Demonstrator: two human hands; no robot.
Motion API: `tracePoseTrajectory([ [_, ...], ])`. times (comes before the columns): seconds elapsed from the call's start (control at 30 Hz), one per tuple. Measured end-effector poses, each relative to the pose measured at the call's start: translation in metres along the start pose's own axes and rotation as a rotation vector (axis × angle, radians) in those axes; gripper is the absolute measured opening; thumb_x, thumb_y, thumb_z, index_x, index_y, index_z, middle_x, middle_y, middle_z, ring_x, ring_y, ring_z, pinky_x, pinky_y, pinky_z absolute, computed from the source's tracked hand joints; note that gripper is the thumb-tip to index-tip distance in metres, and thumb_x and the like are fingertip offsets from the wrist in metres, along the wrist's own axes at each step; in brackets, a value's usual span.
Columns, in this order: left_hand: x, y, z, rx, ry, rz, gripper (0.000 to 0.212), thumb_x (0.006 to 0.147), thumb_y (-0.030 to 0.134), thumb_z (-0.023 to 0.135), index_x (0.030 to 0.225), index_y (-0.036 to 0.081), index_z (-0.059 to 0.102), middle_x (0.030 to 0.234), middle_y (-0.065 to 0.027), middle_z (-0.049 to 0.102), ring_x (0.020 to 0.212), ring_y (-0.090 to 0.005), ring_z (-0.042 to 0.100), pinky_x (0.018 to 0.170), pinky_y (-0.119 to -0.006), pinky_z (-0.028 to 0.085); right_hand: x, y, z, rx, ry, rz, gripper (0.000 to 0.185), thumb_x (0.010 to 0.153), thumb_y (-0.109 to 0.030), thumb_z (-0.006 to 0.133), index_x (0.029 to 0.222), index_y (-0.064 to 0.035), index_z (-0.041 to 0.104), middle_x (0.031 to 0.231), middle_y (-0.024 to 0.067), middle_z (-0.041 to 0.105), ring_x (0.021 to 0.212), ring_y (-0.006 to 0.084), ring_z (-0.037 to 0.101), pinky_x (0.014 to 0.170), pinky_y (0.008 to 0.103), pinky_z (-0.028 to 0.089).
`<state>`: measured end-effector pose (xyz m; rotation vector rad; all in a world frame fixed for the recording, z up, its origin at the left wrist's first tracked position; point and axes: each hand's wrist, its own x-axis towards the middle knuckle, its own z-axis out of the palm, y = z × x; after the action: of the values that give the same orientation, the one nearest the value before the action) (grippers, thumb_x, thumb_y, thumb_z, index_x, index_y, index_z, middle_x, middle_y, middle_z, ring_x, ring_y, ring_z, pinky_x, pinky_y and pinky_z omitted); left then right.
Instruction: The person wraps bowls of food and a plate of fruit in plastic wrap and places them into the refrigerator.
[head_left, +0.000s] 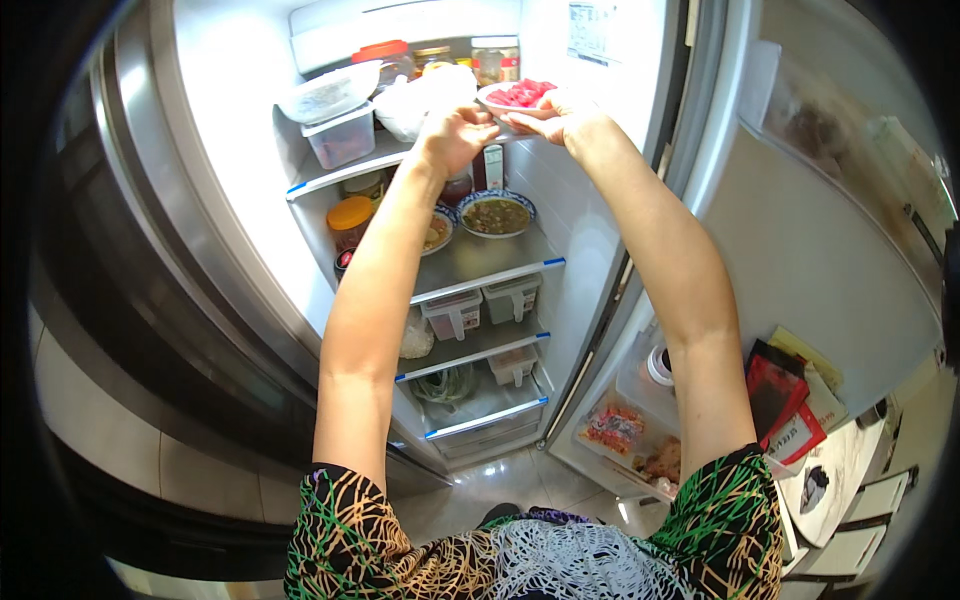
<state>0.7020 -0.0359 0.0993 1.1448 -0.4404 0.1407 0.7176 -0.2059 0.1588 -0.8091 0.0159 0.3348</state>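
Note:
My right hand (559, 118) grips the right side of a small white dish (495, 107), thumb near the rim and fingers beneath. Red cut pieces of food (523, 94) are heaped in it. The dish is at the upper shelf of an open refrigerator. Just left of it, my left hand (456, 139) has loosely bent fingers spread apart, with nothing visible in them. Whether its fingertips touch the dish is unclear. Behind that hand sits a white plastic bag (409, 105), overexposed at its top. Farther left, a covered bowl (330, 94) rests on a clear plastic container (341, 136).
Lidded jars (495, 60) stand at the back. Below, a patterned bowl of food (495, 215) and an orange-lidded jar (349, 217) share a glass shelf (480, 262). Handled bins (454, 313) sit lower. The refrigerator door (825, 217) stands open at right, with packets (776, 382) in its rack.

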Motion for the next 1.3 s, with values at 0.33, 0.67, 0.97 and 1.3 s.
tracePoseTrajectory([
  [0.33,-0.037,0.028,0.031,-0.403,-0.089,-0.101,0.066,0.095,0.046,0.034,0.134,-0.006,0.029,0.139,-0.0214,0.034,0.126,-0.0348,0.035,0.108,-0.048,0.025,-0.076,0.008,-0.007,0.039,-0.111,-0.208,0.038,0.076,0.017,0.032,0.114,0.0151,0.028,0.118,0.0339,0.038,0.106,0.0531,0.048,0.085,0.0629,0.049],
  [0.67,-0.129,0.024,0.075,-0.188,-0.143,-0.339,0.076,0.093,0.056,0.028,0.12,-0.012,0.046,0.118,-0.0204,0.056,0.11,-0.028,0.054,0.098,-0.039,0.04,-0.221,0.062,-0.099,-0.14,-0.304,-0.231,0.034,0.08,0.01,0.043,0.11,0.0193,0.031,0.12,0.0296,0.044,0.105,0.0389,0.056,0.09,0.0513,0.052],
  [0.97,-0.233,-0.075,0.187,-0.249,-0.274,-0.501,0.079,0.092,0.056,0.031,0.133,-0.011,0.03,0.136,-0.022,0.038,0.126,-0.0297,0.038,0.106,-0.04,0.029,-0.378,0.076,-0.219,-0.086,-0.014,-0.041,0.043,0.084,0.001,0.046,0.126,0.0096,0.035,0.118,0.0206,0.053,0.104,0.0293,0.059,0.092,0.0405,0.05],
  [1.3,-0.37,-0.154,0.382,-0.329,-0.594,-0.663,0.075,0.094,0.051,0.032,0.143,-0.002,0.01,0.146,-0.0185,0.022,0.135,-0.0288,0.023,0.111,-0.042,0.018,-0.594,0.045,-0.36,-0.094,0.246,-0.024,0.048,0.081,0.003,0.046,0.129,0.0054,0.037,0.113,0.0174,0.057,0.096,0.0235,0.062,0.086,0.0372,0.053],
])
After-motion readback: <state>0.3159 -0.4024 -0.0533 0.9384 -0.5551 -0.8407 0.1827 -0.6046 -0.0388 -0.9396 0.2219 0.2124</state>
